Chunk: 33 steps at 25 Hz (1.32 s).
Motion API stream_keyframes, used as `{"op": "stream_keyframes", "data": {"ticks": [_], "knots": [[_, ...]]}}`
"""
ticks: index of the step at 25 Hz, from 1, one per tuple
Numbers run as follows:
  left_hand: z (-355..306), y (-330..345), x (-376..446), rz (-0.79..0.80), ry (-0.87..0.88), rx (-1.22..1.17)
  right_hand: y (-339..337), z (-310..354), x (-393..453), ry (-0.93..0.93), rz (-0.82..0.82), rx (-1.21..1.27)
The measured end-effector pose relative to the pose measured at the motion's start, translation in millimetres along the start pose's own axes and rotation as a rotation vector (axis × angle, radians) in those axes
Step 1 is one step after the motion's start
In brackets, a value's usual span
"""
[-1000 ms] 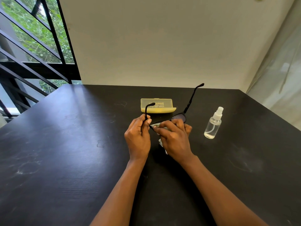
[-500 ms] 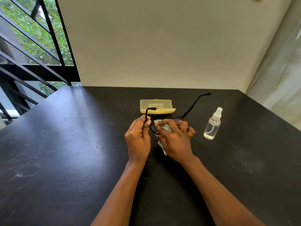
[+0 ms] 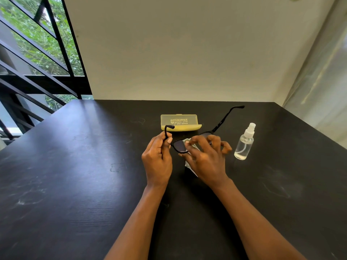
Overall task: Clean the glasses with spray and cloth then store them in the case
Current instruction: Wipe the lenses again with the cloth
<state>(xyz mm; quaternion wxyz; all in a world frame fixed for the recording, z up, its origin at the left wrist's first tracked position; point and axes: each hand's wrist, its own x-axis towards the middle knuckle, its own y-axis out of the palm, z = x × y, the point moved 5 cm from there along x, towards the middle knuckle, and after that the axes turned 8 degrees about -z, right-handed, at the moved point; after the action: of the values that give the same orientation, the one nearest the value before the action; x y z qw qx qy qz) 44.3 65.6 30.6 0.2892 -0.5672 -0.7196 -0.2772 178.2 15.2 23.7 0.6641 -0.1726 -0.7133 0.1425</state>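
I see the left hand (image 3: 157, 160) with its grip closed on the near temple of the glasses (image 3: 181, 146), thumb and fingers pinched around the arm just below its curved tip. The right hand (image 3: 206, 160) has its grip clamped on the cloth (image 3: 190, 145), pressing it against a lens, with a corner of cloth showing under the palm. The glasses are held above the tabletop (image 3: 75, 175), their far temple pointing up and away. The case (image 3: 179, 122) lies shut just behind them. The spray (image 3: 244, 142) stands upright near the right hand, apart from it.
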Motion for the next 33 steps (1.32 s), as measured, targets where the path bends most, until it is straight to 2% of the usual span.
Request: {"op": "stream_keyframes", "data": {"ticks": [6,12,15,18,20,28,33], "knots": [[-2.9,0.8,-1.2,0.021,0.041,0.01,9.3,-0.6,-3.9,0.048,0.098,0.02],[-4.9,1.0,-1.8,0.015,0.055,0.039,5.3,-1.4,-0.4,0.106,0.072,0.24],[-7.3,1.7,-2.2,0.012,0.091,0.067,2.9,-4.8,-2.5,0.094,0.046,0.121],[-4.0,0.9,-0.8,0.008,0.059,0.032,-3.0,-4.8,-1.4,0.059,-0.009,-0.053],[-2.8,0.1,-0.6,0.006,0.044,0.024,-1.4,-3.4,-2.5,0.073,0.008,-0.083],[-3.5,0.4,-1.9,0.016,0.058,0.047,4.8,-1.8,-2.5,0.178,0.117,0.113],[-9.0,0.3,-2.6,0.016,0.092,0.066,-0.7,-3.1,-1.0,0.22,0.073,0.156]]}}
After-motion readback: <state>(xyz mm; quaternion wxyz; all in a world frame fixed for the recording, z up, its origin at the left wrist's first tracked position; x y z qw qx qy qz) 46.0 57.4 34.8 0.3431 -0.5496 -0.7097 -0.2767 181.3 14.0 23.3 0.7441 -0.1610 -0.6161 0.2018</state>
